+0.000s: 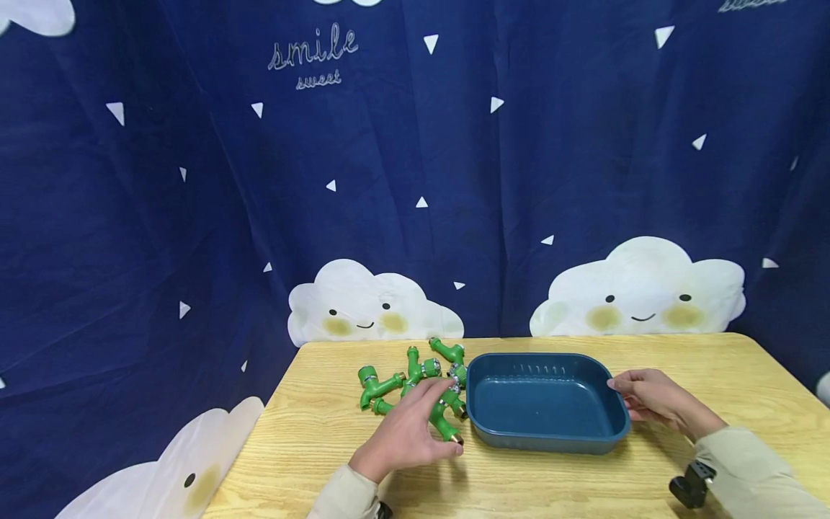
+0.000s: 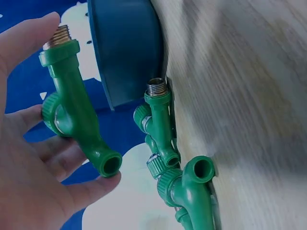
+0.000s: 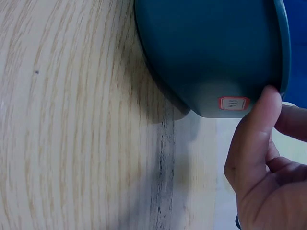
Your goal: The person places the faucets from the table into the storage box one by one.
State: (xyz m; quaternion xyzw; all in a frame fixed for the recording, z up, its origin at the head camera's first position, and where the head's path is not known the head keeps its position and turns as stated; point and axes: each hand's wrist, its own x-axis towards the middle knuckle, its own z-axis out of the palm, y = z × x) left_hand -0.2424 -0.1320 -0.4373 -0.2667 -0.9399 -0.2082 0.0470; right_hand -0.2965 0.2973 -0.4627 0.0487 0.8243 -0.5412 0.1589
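Observation:
In the left wrist view, a green plastic tap (image 2: pixel 74 98) with a brass threaded end lies between the thumb and fingers of my left hand (image 1: pixel 410 431), which grips it at both ends. In the head view that hand is left of a dark blue rectangular basin (image 1: pixel 551 440), above the table. My right hand (image 1: pixel 658 401) pinches the basin's right rim between thumb and fingers. From the right wrist, a small red-edged label (image 3: pixel 233 103) shows on the basin's outer side. Several more green taps (image 1: pixel 379 389) lie loosely grouped beside the basin; my left hand partly hides them.
The pale wooden table (image 1: pixel 279 440) carries the basin and taps. Behind it hangs a navy cloth (image 1: pixel 415 158) printed with white clouds and triangles. A black strap device (image 1: pixel 691 484) sits on the right wrist.

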